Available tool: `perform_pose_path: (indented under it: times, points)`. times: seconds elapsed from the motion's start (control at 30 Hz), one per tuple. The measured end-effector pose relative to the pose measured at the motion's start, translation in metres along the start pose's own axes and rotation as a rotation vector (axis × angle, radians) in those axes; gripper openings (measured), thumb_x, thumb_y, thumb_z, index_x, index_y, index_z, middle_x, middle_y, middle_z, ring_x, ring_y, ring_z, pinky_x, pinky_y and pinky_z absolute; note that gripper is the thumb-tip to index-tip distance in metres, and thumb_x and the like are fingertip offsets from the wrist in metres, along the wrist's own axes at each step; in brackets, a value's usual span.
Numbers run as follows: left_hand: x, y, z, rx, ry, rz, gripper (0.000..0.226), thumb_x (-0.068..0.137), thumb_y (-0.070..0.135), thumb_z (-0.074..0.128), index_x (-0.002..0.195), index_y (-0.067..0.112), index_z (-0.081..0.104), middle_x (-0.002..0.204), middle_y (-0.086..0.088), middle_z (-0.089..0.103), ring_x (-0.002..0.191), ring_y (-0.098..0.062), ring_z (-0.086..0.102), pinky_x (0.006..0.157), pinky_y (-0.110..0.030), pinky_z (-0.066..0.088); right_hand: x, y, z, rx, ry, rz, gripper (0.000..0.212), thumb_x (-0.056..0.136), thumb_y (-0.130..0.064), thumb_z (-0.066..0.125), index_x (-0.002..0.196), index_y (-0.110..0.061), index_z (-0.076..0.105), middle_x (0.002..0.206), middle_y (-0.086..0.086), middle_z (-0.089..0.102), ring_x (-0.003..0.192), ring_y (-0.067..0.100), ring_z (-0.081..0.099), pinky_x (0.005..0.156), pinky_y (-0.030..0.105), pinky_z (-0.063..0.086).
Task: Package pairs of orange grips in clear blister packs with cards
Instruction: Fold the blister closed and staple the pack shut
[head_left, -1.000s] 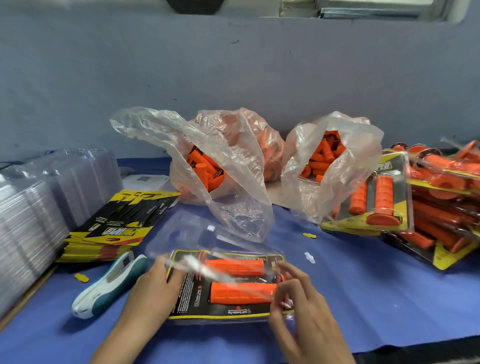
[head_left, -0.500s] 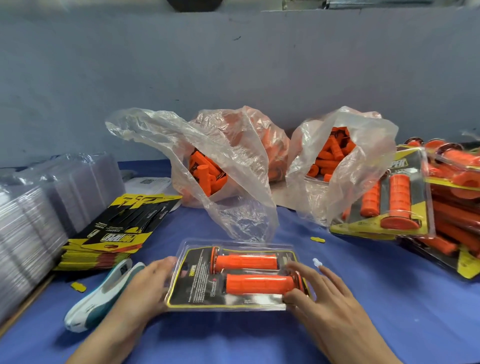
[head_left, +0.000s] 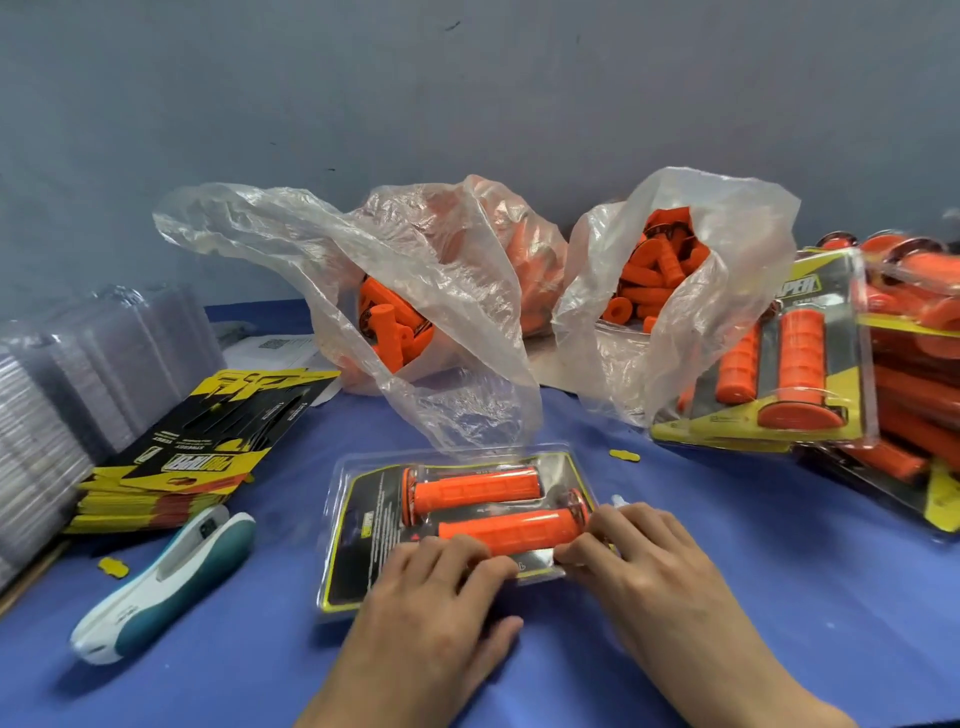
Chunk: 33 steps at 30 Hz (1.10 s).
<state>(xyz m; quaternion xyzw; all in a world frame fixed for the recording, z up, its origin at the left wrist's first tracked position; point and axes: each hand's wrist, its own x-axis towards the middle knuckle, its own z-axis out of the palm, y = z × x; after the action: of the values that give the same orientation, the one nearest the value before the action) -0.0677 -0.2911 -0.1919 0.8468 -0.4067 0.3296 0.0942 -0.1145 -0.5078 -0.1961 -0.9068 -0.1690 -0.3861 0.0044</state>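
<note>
A clear blister pack (head_left: 358, 486) lies flat on the blue table in front of me, its lid down over a black-and-yellow card and two orange grips (head_left: 478, 488). My left hand (head_left: 436, 597) presses fingers-down on the pack's near edge, below the nearer grip. My right hand (head_left: 639, 556) presses on the pack's near right corner, fingertips touching the flanged end of that grip. Both hands rest on top of the pack; neither lifts it.
Two open plastic bags of loose orange grips (head_left: 395, 332) (head_left: 654, 280) stand behind the pack. Finished packs (head_left: 779, 364) pile at the right. A stack of cards (head_left: 197, 441), empty blisters (head_left: 62, 395) and a white-teal stapler (head_left: 166, 577) lie at the left.
The clear lid, half open a second ago, is now down over the grips. Both hands moved from the pack's left and right ends onto its near edge.
</note>
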Motion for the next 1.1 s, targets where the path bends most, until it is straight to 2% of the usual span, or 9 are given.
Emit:
perform_pose_path:
  times: [0.1, 0.17, 0.23, 0.33, 0.5, 0.77, 0.93, 1.1]
  points:
    - [0.009, 0.015, 0.007, 0.058, 0.024, -0.019, 0.023, 0.086, 0.03, 0.053, 0.094, 0.024, 0.074, 0.088, 0.003, 0.066, 0.073, -0.021, 0.062, 0.073, -0.033, 0.039, -0.003, -0.002, 0.002, 0.045, -0.025, -0.038, 0.012, 0.091, -0.018, 0.06, 0.085, -0.024, 0.069, 0.081, -0.005, 0.056, 0.071, 0.02, 0.055, 0.072, 0.036, 0.055]
    - [0.015, 0.023, 0.01, 0.071, 0.047, -0.011, 0.02, 0.087, 0.026, 0.054, 0.089, 0.023, 0.073, 0.086, 0.003, 0.065, 0.073, -0.021, 0.062, 0.072, -0.032, 0.04, -0.005, -0.006, 0.005, 0.088, -0.031, -0.035, 0.009, 0.086, -0.014, 0.068, 0.086, -0.023, 0.07, 0.083, -0.004, 0.058, 0.071, 0.02, 0.056, 0.064, 0.034, 0.054]
    - [0.017, 0.028, 0.011, 0.072, 0.049, -0.02, 0.014, 0.088, 0.028, 0.058, 0.083, 0.024, 0.071, 0.082, 0.004, 0.063, 0.071, -0.02, 0.061, 0.069, -0.031, 0.041, -0.005, -0.005, 0.005, 0.09, -0.012, -0.032, 0.011, 0.086, -0.013, 0.064, 0.083, -0.023, 0.07, 0.082, -0.003, 0.059, 0.071, 0.02, 0.057, 0.06, 0.034, 0.053]
    - [0.02, 0.026, 0.006, 0.086, 0.038, -0.033, 0.013, 0.086, 0.029, 0.072, 0.075, 0.025, 0.066, 0.076, 0.005, 0.061, 0.067, -0.019, 0.058, 0.061, -0.032, 0.046, -0.003, 0.004, 0.0, 0.085, 0.017, -0.019, 0.019, 0.09, -0.022, 0.052, 0.079, -0.024, 0.067, 0.08, -0.005, 0.057, 0.071, 0.021, 0.06, 0.064, 0.034, 0.055]
    - [0.018, 0.017, 0.0, 0.123, 0.105, -0.021, 0.026, 0.091, 0.024, 0.064, 0.066, 0.02, 0.064, 0.07, 0.003, 0.06, 0.06, -0.021, 0.055, 0.054, -0.034, 0.049, -0.005, 0.022, -0.005, 0.12, -0.001, 0.019, 0.017, 0.091, -0.032, 0.053, 0.08, -0.027, 0.066, 0.082, -0.01, 0.053, 0.073, 0.018, 0.058, 0.075, 0.024, 0.041]
    - [-0.004, -0.009, -0.01, 0.15, 0.136, 0.03, 0.026, 0.089, 0.026, 0.067, 0.064, 0.017, 0.064, 0.07, 0.002, 0.058, 0.061, -0.023, 0.055, 0.057, -0.035, 0.048, -0.01, 0.034, -0.008, 0.134, -0.029, 0.043, 0.016, 0.093, -0.035, 0.052, 0.084, -0.028, 0.064, 0.085, -0.012, 0.051, 0.074, 0.018, 0.058, 0.081, 0.022, 0.041]
    - [-0.021, -0.033, -0.016, 0.128, 0.135, 0.014, 0.027, 0.09, 0.033, 0.061, 0.067, 0.02, 0.065, 0.074, 0.005, 0.06, 0.072, -0.02, 0.052, 0.067, -0.031, 0.039, -0.012, 0.042, -0.01, 0.084, -0.053, 0.068, 0.017, 0.092, -0.036, 0.054, 0.084, -0.028, 0.067, 0.083, -0.011, 0.053, 0.075, 0.02, 0.061, 0.08, 0.024, 0.043]
    - [-0.032, -0.05, -0.022, 0.084, 0.147, 0.008, 0.027, 0.094, 0.033, 0.06, 0.07, 0.021, 0.066, 0.079, 0.007, 0.061, 0.078, -0.018, 0.054, 0.07, -0.029, 0.04, -0.013, 0.048, -0.016, 0.086, -0.066, 0.12, 0.022, 0.093, -0.039, 0.051, 0.084, -0.029, 0.068, 0.083, -0.012, 0.055, 0.074, 0.021, 0.061, 0.083, 0.027, 0.044]
